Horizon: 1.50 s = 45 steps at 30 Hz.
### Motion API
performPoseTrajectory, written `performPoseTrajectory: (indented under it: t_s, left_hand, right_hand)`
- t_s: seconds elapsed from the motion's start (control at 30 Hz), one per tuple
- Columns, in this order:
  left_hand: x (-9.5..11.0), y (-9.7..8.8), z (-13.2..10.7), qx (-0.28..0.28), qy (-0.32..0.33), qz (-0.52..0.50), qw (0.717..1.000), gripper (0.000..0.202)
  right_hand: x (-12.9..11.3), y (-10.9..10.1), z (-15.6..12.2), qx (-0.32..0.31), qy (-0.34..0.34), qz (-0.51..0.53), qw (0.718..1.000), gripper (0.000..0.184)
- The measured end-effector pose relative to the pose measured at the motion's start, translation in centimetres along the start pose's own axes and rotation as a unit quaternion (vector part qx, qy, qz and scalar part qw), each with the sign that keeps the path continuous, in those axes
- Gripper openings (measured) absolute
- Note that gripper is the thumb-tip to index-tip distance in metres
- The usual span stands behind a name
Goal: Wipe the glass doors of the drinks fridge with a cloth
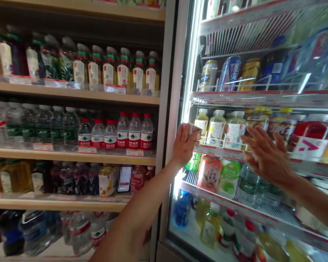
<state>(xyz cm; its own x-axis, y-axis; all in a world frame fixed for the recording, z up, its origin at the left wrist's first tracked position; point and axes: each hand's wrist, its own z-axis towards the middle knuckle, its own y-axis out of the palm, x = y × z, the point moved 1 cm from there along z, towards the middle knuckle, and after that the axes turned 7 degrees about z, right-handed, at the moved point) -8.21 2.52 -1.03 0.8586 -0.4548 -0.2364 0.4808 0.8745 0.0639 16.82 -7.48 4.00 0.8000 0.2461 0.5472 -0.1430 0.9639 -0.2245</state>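
My left hand (182, 145) is closed around a crumpled, light-coloured cloth (196, 134) with brownish patches. It presses the cloth at the left side of a lit drinks fridge (177, 91), level with a shelf of white-capped bottles (216, 127). Off to the right, my right hand (266, 156) is held up with its fingers spread and nothing in it. Behind its fingers are yellow-capped bottles (259, 115); whether it touches the fridge glass I cannot tell. Below the two hands stand a pink-labelled bottle (210, 174) and a green-labelled one (229, 178).
Wooden shelves (71, 155) on the left hold rows of water bottles (135, 133) and tea bottles (124, 71). A phone (124, 179) with a lit screen leans among the lower bottles. Cans (229, 74) line an upper fridge shelf. Reflections streak the fridge's right side.
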Motion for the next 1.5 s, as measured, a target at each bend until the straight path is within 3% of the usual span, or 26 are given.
performPoseTrajectory:
  t_s: [0.1,0.17,0.3,0.33,0.4,0.47,0.5,0.57,0.67,0.7,0.73,0.77,0.83,0.9,0.93,1.0,1.07,1.1,1.13,1.2,1.23,1.27,1.3,1.4,1.43,1.5]
  left_hand:
    - [1.0,-0.7,-1.7,-0.053,0.191,-0.040,0.979,0.037]
    - [0.6,-1.0,-2.3,-0.073,0.234,-0.036,0.969,0.037]
    - [-1.1,-1.0,-1.5,-0.024,0.001,0.030,0.999,0.043]
    - [-1.0,-1.0,-1.6,-0.022,-0.012,0.025,0.999,0.046]
    - [0.0,-1.1,-2.3,-0.043,0.087,-0.018,0.995,0.049]
    - [0.9,-1.3,-3.3,-0.073,0.243,-0.060,0.965,0.048]
    - [0.9,-1.3,-3.6,-0.081,0.279,-0.065,0.955,0.046]
    - [0.6,-1.1,-3.0,-0.062,0.234,-0.045,0.969,0.048]
    - [0.4,-0.6,-1.0,0.002,0.045,-0.004,0.999,0.058]
    - [0.8,-0.5,-0.7,0.009,0.033,-0.005,0.999,0.061]
    - [1.6,-0.5,-0.6,0.003,0.071,-0.018,0.997,0.061]
    - [2.5,-0.5,-0.7,-0.015,0.154,-0.040,0.987,0.058]
    - [4.0,-0.5,-1.2,-0.059,0.339,-0.086,0.935,0.051]
    - [4.6,-0.4,-0.7,-0.068,0.394,-0.100,0.911,0.047]
    - [4.5,-0.3,0.1,-0.053,0.353,-0.090,0.930,0.049]
    - [4.0,0.2,2.1,0.001,0.194,-0.060,0.979,0.058]
    - [4.1,0.5,3.5,0.029,0.093,-0.043,0.994,0.065]
    - [4.5,0.5,3.7,0.022,0.104,-0.047,0.993,0.065]
    - [5.0,0.5,3.6,0.000,0.162,-0.059,0.985,0.062]
    - [6.1,0.4,3.3,-0.052,0.323,-0.088,0.941,0.055]
    - [6.4,0.3,3.3,-0.066,0.370,-0.096,0.922,0.053]
    - [6.4,0.3,3.8,-0.067,0.376,-0.096,0.919,0.052]
    - [6.2,0.4,4.5,-0.055,0.336,-0.089,0.936,0.053]
    - [5.5,0.9,7.1,0.009,0.116,-0.056,0.992,0.062]
    - [5.6,1.1,7.6,0.016,0.100,-0.057,0.993,0.064]
    - [6.7,1.1,7.5,-0.006,0.199,-0.082,0.977,0.062]
  right_hand:
    - [-0.2,0.3,-0.5,-0.017,0.003,0.002,1.000,0.045]
    - [-0.4,0.4,-0.8,-0.020,0.014,0.009,1.000,0.043]
    - [-0.6,0.6,-1.5,-0.018,0.006,0.011,1.000,0.045]
    - [-0.8,0.7,-1.6,-0.020,0.005,0.015,1.000,0.046]
    - [-1.1,0.9,-2.0,-0.019,0.008,0.022,1.000,0.047]
    - [-1.4,1.0,-2.2,-0.019,0.008,0.021,1.000,0.046]
    - [-1.5,1.0,-2.3,-0.021,0.007,0.019,1.000,0.045]
    - [-1.7,1.0,-2.3,-0.025,0.007,0.018,0.999,0.043]
    - [-1.7,0.6,-2.5,-0.016,0.017,0.014,1.000,0.041]
    - [-1.7,0.4,-2.6,-0.012,0.023,0.012,1.000,0.041]
    - [-1.7,0.3,-2.8,-0.010,0.028,0.011,0.999,0.042]
    - [-1.7,0.2,-3.1,-0.009,0.031,0.012,0.999,0.042]
    - [-1.6,0.0,-3.6,-0.012,0.034,0.016,0.999,0.043]
    - [-1.4,-0.3,-4.1,-0.011,0.039,0.016,0.999,0.043]
    - [-1.2,-0.4,-4.4,-0.013,0.044,0.013,0.999,0.044]
    - [-0.8,-0.7,-4.7,-0.015,0.062,0.002,0.998,0.044]
    - [-0.6,-1.0,-5.0,-0.014,0.076,-0.008,0.997,0.044]
    - [-0.5,-1.0,-5.1,-0.015,0.079,-0.009,0.997,0.043]
    - [-0.6,-1.1,-5.1,-0.014,0.081,-0.007,0.997,0.043]
    - [-0.7,-1.1,-5.2,-0.011,0.083,-0.002,0.996,0.043]
    - [-0.8,-1.1,-5.2,-0.009,0.089,0.000,0.996,0.044]
    - [-0.8,-1.2,-5.3,-0.005,0.097,0.001,0.995,0.045]
    - [-0.8,-1.3,-5.3,-0.001,0.107,0.002,0.994,0.046]
    - [-0.7,-1.6,-5.5,0.000,0.129,0.004,0.992,0.051]
    - [-0.7,-1.7,-5.6,-0.001,0.131,0.005,0.991,0.052]
    - [-0.9,-2.0,-5.9,-0.001,0.132,0.008,0.991,0.055]
